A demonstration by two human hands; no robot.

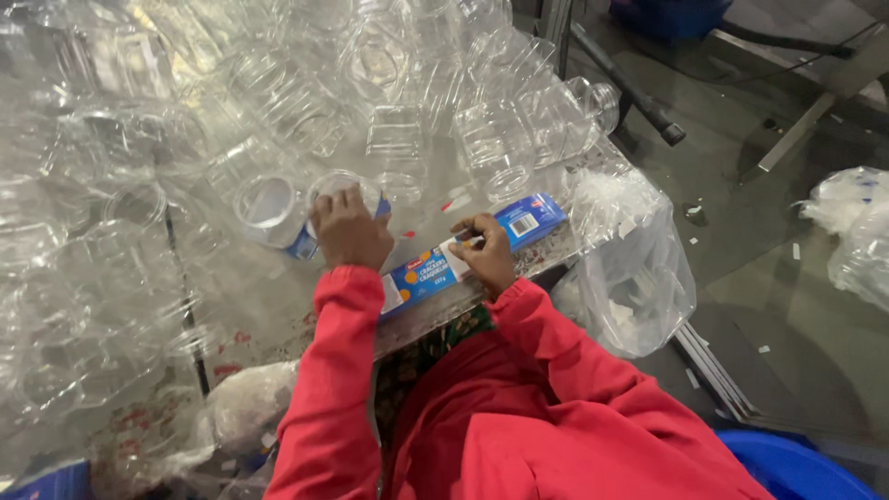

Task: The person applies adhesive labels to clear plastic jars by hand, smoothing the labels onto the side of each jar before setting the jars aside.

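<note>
Many clear jars (389, 139) crowd table (269, 306).

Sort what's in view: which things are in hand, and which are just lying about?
In hand:
- left hand on a clear jar
- right hand picking at the blue label strip

Lying about:
- heap of empty clear jars
- plastic bag at the table edge
- blue bin

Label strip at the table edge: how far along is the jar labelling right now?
Little looks finished: only the clear jar under the left hand shows a blue label. In hand: the right hand picks at the blue label strip on the table edge, while the left steadies that jar. Left: the big pile of bare clear jars covering the table.
</note>
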